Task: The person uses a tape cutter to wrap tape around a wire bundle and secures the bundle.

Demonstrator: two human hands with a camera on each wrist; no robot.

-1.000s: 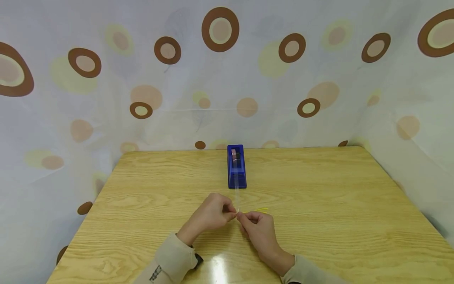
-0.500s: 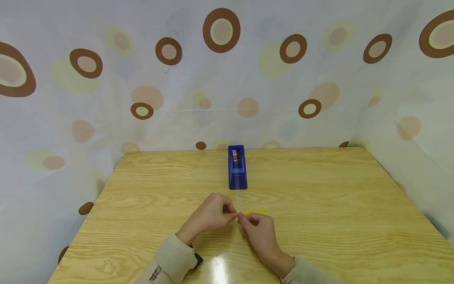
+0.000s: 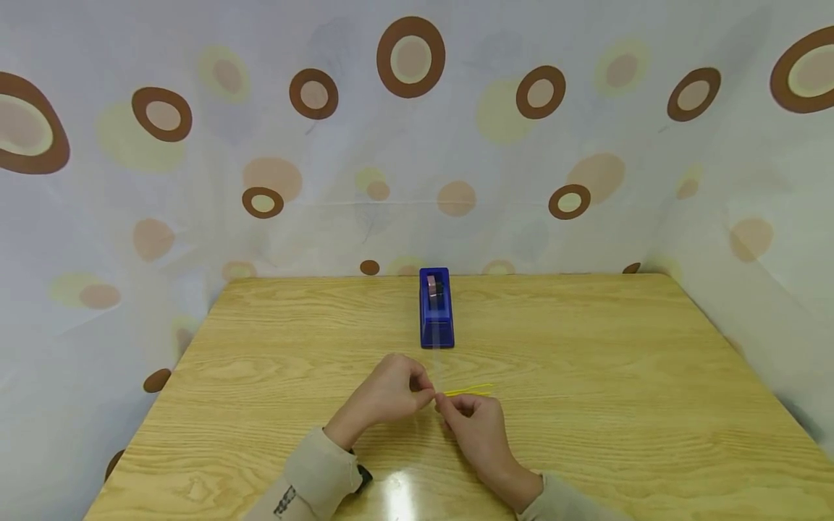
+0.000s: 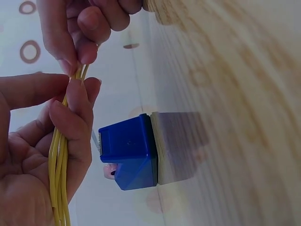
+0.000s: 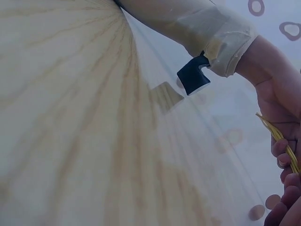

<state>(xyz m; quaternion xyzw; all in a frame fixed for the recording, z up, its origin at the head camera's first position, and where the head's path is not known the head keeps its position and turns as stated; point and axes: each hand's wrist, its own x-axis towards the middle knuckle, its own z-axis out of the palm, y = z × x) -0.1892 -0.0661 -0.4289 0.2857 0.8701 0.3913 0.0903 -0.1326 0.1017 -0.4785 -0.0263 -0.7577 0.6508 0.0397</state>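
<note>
Left hand (image 3: 391, 391) and right hand (image 3: 478, 430) meet over the middle of the table, fingertips almost touching. Thumb and forefinger of each pinch a bundle of thin yellow strands (image 4: 59, 165). The bundle runs across the left palm in the left wrist view, and its loose ends (image 3: 478, 388) stick out beyond the right hand. Behind the hands stands a blue tape dispenser (image 3: 436, 333) with a pinkish roll. From it a clear strip of tape (image 3: 437, 365) stretches to the fingertips, which hide its near end.
Wood-grain tabletop (image 3: 586, 347) extends around the hands and dispenser. A pale curtain with circles (image 3: 456, 145) hangs behind and at both sides. A black device (image 5: 193, 77) sits at the left sleeve's cuff.
Both hands keep their place and their pinch. A small pale tip that stood between the fingertips a second ago no longer shows. The yellow ends shift very slightly.
</note>
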